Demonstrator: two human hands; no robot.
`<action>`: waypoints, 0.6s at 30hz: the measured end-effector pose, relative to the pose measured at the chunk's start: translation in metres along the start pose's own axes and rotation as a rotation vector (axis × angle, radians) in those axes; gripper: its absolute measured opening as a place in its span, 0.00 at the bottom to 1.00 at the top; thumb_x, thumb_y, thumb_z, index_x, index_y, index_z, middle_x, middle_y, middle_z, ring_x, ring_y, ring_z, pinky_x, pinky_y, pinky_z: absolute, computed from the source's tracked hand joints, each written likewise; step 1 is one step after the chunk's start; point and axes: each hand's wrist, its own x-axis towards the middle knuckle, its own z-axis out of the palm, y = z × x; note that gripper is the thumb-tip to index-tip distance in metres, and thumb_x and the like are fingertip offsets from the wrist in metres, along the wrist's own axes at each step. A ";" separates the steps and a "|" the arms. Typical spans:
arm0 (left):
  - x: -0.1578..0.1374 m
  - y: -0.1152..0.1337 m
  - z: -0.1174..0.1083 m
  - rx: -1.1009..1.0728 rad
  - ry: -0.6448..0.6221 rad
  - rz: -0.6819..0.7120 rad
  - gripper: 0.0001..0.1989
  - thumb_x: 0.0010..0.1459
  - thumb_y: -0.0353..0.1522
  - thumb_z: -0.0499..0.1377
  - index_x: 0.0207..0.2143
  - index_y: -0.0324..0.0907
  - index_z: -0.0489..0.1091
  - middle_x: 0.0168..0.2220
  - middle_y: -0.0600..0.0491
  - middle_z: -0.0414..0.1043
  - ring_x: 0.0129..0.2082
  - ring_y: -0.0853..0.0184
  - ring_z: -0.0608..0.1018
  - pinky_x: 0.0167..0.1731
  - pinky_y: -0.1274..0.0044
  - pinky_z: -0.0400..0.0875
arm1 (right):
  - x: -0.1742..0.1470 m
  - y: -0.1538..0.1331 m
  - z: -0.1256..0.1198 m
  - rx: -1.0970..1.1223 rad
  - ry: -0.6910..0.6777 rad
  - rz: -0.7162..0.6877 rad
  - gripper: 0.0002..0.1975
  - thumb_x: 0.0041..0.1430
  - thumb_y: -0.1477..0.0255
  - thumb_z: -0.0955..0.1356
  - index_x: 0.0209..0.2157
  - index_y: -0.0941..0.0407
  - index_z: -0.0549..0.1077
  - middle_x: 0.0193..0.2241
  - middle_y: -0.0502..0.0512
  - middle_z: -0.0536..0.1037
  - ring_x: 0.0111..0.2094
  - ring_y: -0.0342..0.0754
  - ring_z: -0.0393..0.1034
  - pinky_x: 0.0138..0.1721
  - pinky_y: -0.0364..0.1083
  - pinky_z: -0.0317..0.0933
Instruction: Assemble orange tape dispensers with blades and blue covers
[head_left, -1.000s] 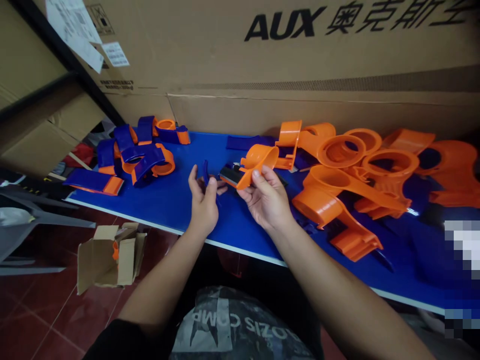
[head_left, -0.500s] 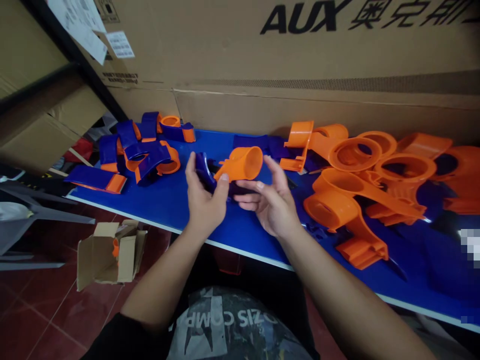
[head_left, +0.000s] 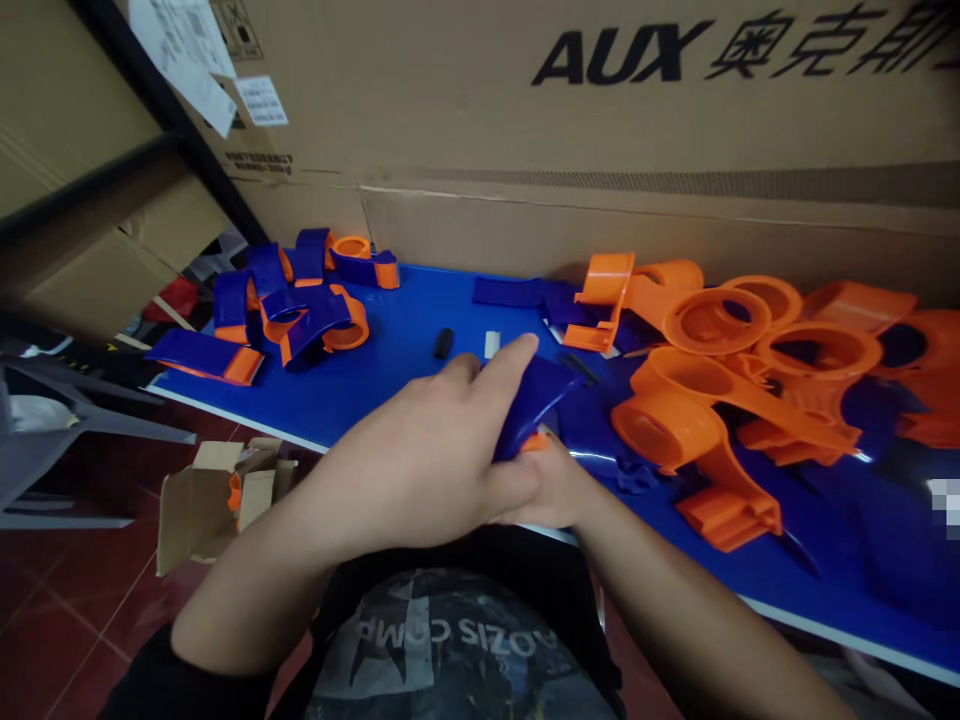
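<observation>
Between my two hands is a tape dispenser (head_left: pixel 534 400), its blue cover facing up and a bit of its orange body showing below. My left hand (head_left: pixel 427 455) wraps over it from the left, thumb beneath and index finger stretched along the cover. Partly hidden behind, my right hand (head_left: pixel 561 482) grips the lower right end. Most of the orange body is covered by my fingers. Just beyond the hands, a small black piece (head_left: pixel 444 344) and a small white piece (head_left: pixel 492 344) lie on the blue table (head_left: pixel 412 300).
Several blue-and-orange dispensers (head_left: pixel 204 356) lie at the table's left end. Orange dispenser bodies (head_left: pixel 664 418) are heaped on the right, with blue covers (head_left: pixel 508 291) near the back. A large cardboard box (head_left: pixel 450 110) stands behind. An opened small carton (head_left: pixel 184 515) is on the floor.
The dispenser has been turned so its blue cover faces up, and it has come nearer my body. My left hand has swung over it to the right; my right hand has closed around its end.
</observation>
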 end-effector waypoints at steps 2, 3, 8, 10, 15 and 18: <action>0.012 -0.003 0.011 -0.093 0.052 -0.004 0.39 0.68 0.39 0.61 0.76 0.46 0.52 0.69 0.41 0.68 0.68 0.46 0.73 0.68 0.53 0.69 | -0.002 0.003 0.002 0.112 0.044 0.070 0.42 0.52 0.46 0.78 0.63 0.48 0.69 0.53 0.59 0.81 0.56 0.63 0.77 0.58 0.61 0.72; 0.017 -0.009 0.017 -0.161 0.129 0.005 0.39 0.68 0.40 0.61 0.77 0.48 0.51 0.70 0.42 0.67 0.69 0.47 0.72 0.69 0.53 0.68 | -0.002 0.005 0.003 0.192 0.093 0.101 0.36 0.55 0.46 0.77 0.59 0.48 0.72 0.48 0.58 0.82 0.52 0.62 0.78 0.54 0.60 0.73; 0.020 -0.055 0.060 -0.652 0.818 -0.202 0.38 0.70 0.48 0.59 0.76 0.60 0.46 0.65 0.49 0.70 0.60 0.54 0.79 0.64 0.53 0.75 | 0.002 0.007 0.008 0.542 0.228 0.207 0.28 0.56 0.45 0.75 0.49 0.49 0.75 0.39 0.56 0.79 0.36 0.54 0.76 0.35 0.52 0.73; 0.013 -0.065 0.080 -0.805 0.956 -0.413 0.36 0.69 0.50 0.61 0.73 0.59 0.51 0.62 0.48 0.72 0.51 0.58 0.83 0.59 0.54 0.80 | 0.002 0.001 0.011 0.513 0.173 0.226 0.29 0.54 0.49 0.77 0.52 0.50 0.76 0.48 0.60 0.80 0.43 0.56 0.78 0.40 0.53 0.74; 0.010 -0.062 0.114 -0.888 1.022 -0.762 0.37 0.64 0.54 0.65 0.66 0.50 0.54 0.62 0.43 0.71 0.57 0.57 0.80 0.61 0.60 0.78 | 0.000 -0.006 0.017 0.315 -0.010 0.176 0.45 0.39 0.57 0.84 0.60 0.52 0.75 0.66 0.64 0.72 0.64 0.66 0.70 0.64 0.61 0.65; 0.014 -0.059 0.121 -1.053 0.921 -0.860 0.41 0.64 0.59 0.62 0.66 0.48 0.51 0.63 0.38 0.70 0.57 0.55 0.82 0.56 0.62 0.81 | 0.001 -0.004 0.018 0.200 0.044 0.172 0.38 0.38 0.59 0.85 0.54 0.53 0.80 0.63 0.64 0.74 0.65 0.67 0.68 0.68 0.62 0.60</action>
